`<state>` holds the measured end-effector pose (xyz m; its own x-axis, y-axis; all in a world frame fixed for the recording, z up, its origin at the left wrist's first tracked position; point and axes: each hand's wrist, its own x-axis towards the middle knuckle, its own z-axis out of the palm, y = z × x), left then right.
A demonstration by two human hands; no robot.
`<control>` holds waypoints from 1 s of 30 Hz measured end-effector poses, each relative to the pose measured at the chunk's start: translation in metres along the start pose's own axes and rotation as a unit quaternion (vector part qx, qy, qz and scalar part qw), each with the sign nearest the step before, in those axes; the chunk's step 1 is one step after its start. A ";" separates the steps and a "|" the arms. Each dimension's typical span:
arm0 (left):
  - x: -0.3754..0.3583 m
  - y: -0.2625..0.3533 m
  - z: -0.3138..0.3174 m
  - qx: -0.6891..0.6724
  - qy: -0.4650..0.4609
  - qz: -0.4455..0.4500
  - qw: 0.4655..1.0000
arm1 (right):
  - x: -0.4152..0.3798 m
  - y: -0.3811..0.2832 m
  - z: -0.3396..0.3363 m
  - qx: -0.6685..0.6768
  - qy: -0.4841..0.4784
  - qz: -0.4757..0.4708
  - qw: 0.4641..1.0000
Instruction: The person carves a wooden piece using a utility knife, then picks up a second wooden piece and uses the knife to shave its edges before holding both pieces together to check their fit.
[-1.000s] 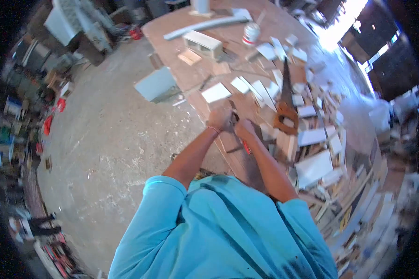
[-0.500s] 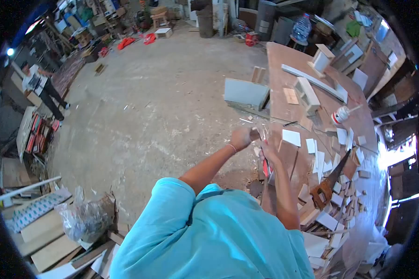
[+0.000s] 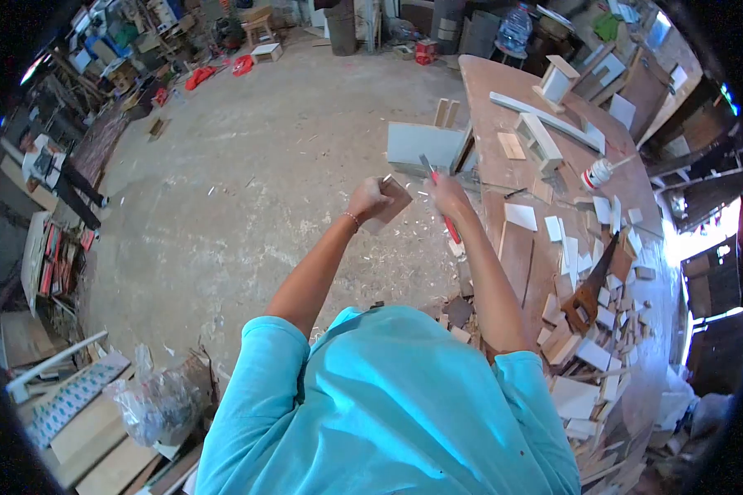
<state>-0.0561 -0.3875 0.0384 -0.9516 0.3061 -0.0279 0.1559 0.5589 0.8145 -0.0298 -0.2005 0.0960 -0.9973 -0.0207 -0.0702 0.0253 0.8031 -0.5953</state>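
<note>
My left hand (image 3: 368, 198) is closed on a small flat piece of wood (image 3: 395, 203), held out over the floor with its edge tilted upward. To its right, my right hand (image 3: 448, 196) grips a red-handled tool with a narrow metal blade (image 3: 426, 166). The blade points up and away from me, and the red handle (image 3: 451, 230) sticks out below my fist. The tool and the wood are apart. Its exact kind is too small to make out.
A workbench (image 3: 491, 78) on the right carries a handsaw (image 3: 590, 297), a white glue bottle (image 3: 596, 174) and many wood offcuts. A white panel (image 3: 425, 145) stands beside it. Boards and a plastic bag (image 3: 158, 404) lie at lower left. A person (image 3: 54, 177) stands far left.
My hands have moved apart and forward, the left one going left with the wood piece. The tool's blade has come away from the wood and now points up. The view has shifted slightly.
</note>
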 end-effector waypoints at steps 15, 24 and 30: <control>-0.012 0.027 0.020 -0.283 -0.201 -0.140 0.927 | -0.110 0.049 0.036 0.368 0.046 0.305 0.877; -0.015 0.047 0.054 -0.252 -0.256 -0.088 0.929 | -0.147 0.055 0.025 0.417 0.107 0.264 0.863; -0.008 0.061 0.093 -0.216 -0.290 -0.045 0.931 | -0.130 0.044 -0.022 0.266 0.175 0.095 0.943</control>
<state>-0.0143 -0.2836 0.0346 -0.6332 0.7076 -0.3135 -0.1584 0.2780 0.9474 0.0994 -0.1490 0.0968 -0.9305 0.3663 -0.0019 0.1431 0.3586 -0.9225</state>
